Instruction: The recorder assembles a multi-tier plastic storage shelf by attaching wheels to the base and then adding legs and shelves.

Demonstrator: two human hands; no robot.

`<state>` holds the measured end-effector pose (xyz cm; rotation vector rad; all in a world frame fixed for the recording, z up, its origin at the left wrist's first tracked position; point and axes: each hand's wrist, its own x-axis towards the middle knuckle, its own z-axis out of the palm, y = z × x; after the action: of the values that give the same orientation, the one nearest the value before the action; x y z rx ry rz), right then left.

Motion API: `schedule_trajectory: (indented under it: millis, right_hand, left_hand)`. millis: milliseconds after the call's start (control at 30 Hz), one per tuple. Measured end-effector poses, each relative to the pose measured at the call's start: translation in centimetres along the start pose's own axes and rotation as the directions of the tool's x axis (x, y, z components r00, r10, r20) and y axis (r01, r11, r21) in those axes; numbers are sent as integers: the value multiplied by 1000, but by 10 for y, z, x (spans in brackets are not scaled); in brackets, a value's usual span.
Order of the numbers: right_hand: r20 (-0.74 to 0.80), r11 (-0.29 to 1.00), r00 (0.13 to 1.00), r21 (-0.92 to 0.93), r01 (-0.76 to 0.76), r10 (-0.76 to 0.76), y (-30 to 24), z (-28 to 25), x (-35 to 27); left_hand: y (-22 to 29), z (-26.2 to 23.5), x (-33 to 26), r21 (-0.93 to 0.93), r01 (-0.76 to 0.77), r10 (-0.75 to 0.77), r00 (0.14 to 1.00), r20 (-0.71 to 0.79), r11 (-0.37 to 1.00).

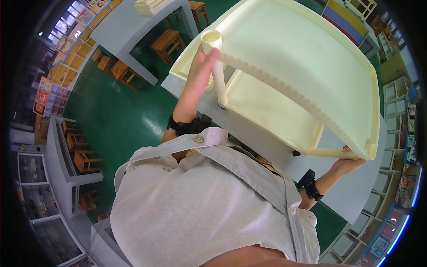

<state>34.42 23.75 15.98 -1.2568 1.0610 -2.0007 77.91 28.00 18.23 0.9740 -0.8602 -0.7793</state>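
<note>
A cream plastic two-tier rack (pixel 307 49) stands on a grey-white table in front of me. Round posts join its upper tray to a lower tray (pixel 271 107). My left hand (pixel 205 63) is closed round the near left corner post, just below its hollow top. At the near right corner my right hand (pixel 348 166) grips the other post from below, with a fingertip showing over its far side. The palm sides of both hands are hidden. Both trays hold nothing that I can see, though the upper one covers part of the lower.
The table (pixel 351 196) extends under the rack and to its right. Another grey table (pixel 129 31) stands at the far left with wooden stools (pixel 167 44) beside it. More stools line the left side, and white shelving (pixel 378 182) runs along the right.
</note>
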Motion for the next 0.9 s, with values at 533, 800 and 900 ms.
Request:
schedule_trajectory:
  millis: [533,800,900]
  right_hand:
    - [-24,1000,1000,-19,12,-12,9,-5,4]
    - [28,998,998,-40,55,-54,11,-11,5]
    - [46,999,998,-20,50,-49,10,-10,5]
  left_hand:
    - [-17,-19,-18,412,-274,244,962,125,869]
    - [-11,-4,-18,511,-398,425,903,69,762]
    - [-12,-11,-16,453,-391,387,916,106,801]
